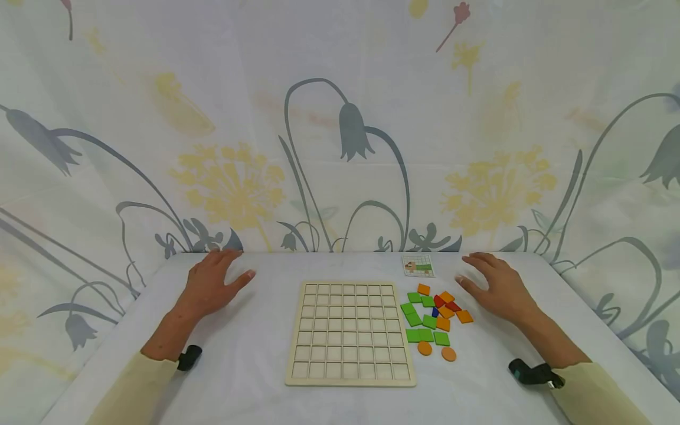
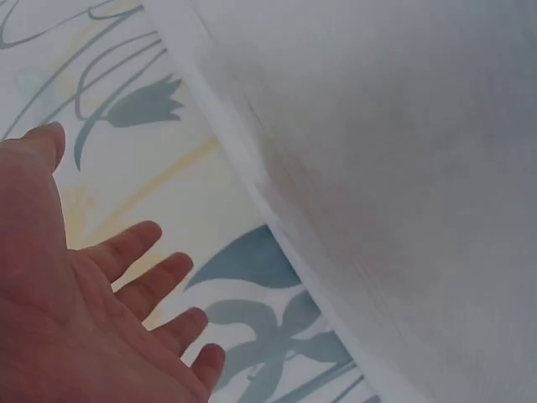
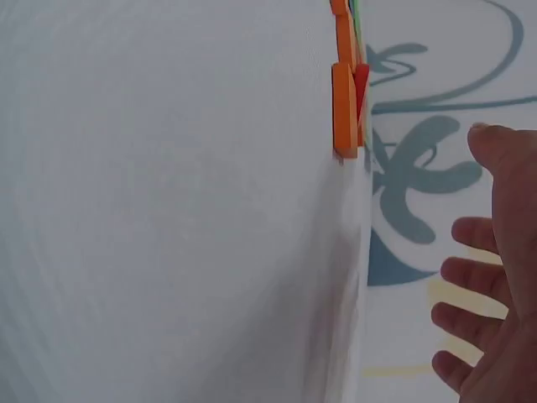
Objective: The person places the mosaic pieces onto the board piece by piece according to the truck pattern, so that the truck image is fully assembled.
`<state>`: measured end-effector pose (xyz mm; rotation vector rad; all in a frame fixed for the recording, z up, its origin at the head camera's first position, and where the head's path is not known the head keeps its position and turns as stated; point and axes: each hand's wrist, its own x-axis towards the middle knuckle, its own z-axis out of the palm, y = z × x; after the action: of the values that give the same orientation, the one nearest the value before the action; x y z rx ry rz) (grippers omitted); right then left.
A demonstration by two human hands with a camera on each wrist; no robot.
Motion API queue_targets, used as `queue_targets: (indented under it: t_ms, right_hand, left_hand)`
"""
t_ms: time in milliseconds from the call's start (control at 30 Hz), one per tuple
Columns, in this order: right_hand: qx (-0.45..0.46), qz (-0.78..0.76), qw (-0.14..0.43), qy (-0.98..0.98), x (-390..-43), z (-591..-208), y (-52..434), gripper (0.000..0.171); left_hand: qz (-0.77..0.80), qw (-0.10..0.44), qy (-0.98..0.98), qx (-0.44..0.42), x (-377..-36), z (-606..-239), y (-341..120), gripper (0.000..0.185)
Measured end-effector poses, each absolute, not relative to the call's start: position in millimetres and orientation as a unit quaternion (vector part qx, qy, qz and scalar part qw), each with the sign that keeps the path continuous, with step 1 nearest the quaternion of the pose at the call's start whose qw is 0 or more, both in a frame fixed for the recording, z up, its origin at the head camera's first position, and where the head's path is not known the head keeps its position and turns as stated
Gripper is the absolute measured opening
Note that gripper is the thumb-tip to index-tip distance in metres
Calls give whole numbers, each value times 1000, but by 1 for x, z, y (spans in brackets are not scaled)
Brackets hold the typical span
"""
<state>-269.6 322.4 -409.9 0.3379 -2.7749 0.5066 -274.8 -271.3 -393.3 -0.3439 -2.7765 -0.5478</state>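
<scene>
Tiles (image 1: 434, 319) lie loose just inside my right hand (image 1: 496, 289), beside the wooden grid board (image 1: 349, 332) between both palms. My left hand (image 1: 212, 284) rests flat, fingers spread, holding nothing; so does my right. Nothing is placed yet, I judge; next I'd pinch one tile.

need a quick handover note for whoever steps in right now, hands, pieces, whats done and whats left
Left hand: open, resting flat on the table left of the wooden grid board, holding nothing.
Right hand: open, resting on the table right of the pile of tiles, not gripping any.
Pieces: green, orange, red and one blue tile lie loose just right of the board; two orange discs sit at the near end of the pile. A small pattern card lies beyond the tiles.
Done: nothing placed; every board cell is empty.
Left: all tiles, judging by the card, have yet to go onto the board.
</scene>
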Motion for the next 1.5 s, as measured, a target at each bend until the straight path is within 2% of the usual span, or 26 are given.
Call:
queue_targets:
  t_ms: [133, 500, 700, 867, 1000, 1200, 1500]
  right_hand:
    - [135, 190, 137, -963, -270, -411, 313, 58]
    - [186, 208, 111, -954, -265, -412, 292, 51]
    - [224, 216, 113, -944, -261, -412, 283, 38]
    - [258, 215, 115, -935, -259, -414, 276, 27]
    - [267, 212, 108, -934, -258, -417, 272, 17]
    - [266, 202, 99, -937, -257, -417, 266, 14]
    - [269, 189, 99, -939, -253, -414, 261, 15]
  left_hand:
    - [-197, 142, -961, -135, -274, -395, -265, 63]
    - [-220, 80, -956, -177, -268, -394, -237, 63]
    - [-221, 41, -948, -225, -266, -397, -226, 65]
    - [-235, -16, -939, -251, -263, -399, -219, 75]
    - [-222, -68, -930, -284, -258, -400, -210, 89]
    - [-187, -159, -922, -300, -249, -397, -203, 113]
    - [-192, -172, -912, -319, -247, -399, -203, 118]
